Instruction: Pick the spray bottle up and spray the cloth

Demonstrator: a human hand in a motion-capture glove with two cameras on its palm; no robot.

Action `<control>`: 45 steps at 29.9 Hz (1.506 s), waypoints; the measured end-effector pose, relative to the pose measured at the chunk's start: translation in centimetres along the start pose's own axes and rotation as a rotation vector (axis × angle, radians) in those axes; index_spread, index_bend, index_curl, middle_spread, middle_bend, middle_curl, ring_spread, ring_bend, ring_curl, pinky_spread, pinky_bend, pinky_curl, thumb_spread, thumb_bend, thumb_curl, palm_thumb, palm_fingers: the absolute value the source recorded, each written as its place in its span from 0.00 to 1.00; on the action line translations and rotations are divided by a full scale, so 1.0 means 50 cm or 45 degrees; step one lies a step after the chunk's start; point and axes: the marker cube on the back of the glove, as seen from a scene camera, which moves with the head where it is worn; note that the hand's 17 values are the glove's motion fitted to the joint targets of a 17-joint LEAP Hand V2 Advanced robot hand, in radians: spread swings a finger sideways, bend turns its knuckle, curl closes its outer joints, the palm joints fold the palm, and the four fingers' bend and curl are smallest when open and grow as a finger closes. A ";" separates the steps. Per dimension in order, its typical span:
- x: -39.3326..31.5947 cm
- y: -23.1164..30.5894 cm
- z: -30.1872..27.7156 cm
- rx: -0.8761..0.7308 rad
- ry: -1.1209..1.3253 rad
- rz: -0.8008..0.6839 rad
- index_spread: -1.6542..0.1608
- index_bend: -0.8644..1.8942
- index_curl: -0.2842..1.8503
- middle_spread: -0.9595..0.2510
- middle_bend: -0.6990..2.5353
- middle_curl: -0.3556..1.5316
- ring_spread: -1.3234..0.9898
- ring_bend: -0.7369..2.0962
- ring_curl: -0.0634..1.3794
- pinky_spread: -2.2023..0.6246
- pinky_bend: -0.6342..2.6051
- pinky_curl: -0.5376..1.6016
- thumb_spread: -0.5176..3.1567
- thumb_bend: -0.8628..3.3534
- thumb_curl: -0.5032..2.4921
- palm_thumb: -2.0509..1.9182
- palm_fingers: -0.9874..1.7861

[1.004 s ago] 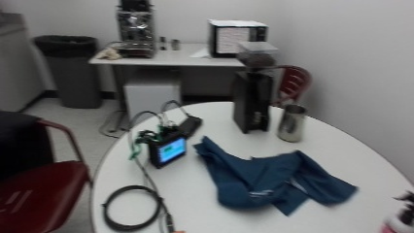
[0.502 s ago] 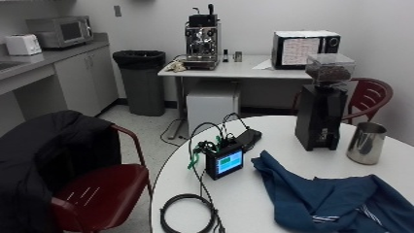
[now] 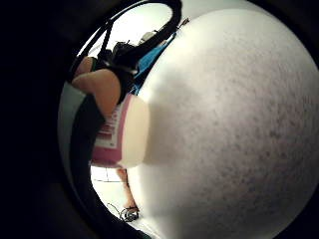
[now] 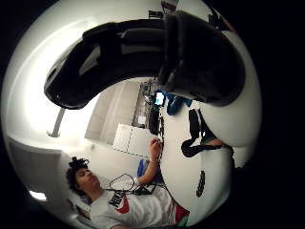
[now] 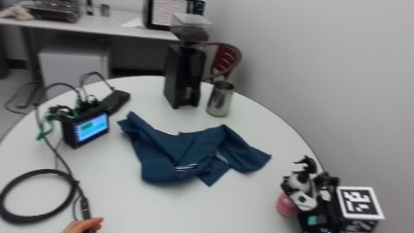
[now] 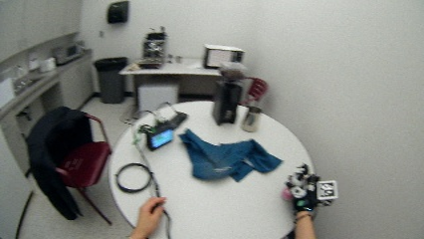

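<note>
Spray bottle (image 5: pixel 284 204) shows only as a pink patch at the bench (image 5: pixel 259 121) edge, mostly hidden behind the gloved right hand (image 5: pixel 304 194); its nozzle cannot be made out. In the little-finger palm view a pale bottle with a pink label (image 3: pixel 119 134) sits close against the palm, bare fingers (image 3: pixel 102 92) curled beside it, so the hand appears to grip it, though the fingers' full wrap is hidden. Blue cloth (image 5: pixel 187 153) lies crumpled mid-bench, well apart from the hand. Beyond it stand a metal cup (image 5: pixel 220 98) and a black grinder (image 5: pixel 185 68). A small screen (image 5: pixel 86 127) and a coiled cable (image 5: pixel 32 194) lie on the far side. The bare left hand (image 6: pixel 151 211) rests at the bench edge.
</note>
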 end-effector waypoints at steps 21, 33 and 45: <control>-0.480 -0.145 0.160 -0.719 0.352 -0.255 0.80 0.35 0.24 0.69 0.33 0.43 0.52 0.45 0.34 0.80 0.29 0.42 0.34 0.20 0.34 0.78 0.72; -0.313 -0.141 0.270 -0.931 0.563 -0.045 0.80 0.35 0.24 0.69 0.33 0.44 0.52 0.45 0.35 0.78 0.29 0.42 0.31 0.20 0.37 0.78 0.72; -0.335 -0.153 0.258 -0.834 0.577 0.010 0.80 0.35 0.24 0.70 0.32 0.45 0.52 0.44 0.35 0.77 0.30 0.43 0.28 0.20 0.38 0.78 0.74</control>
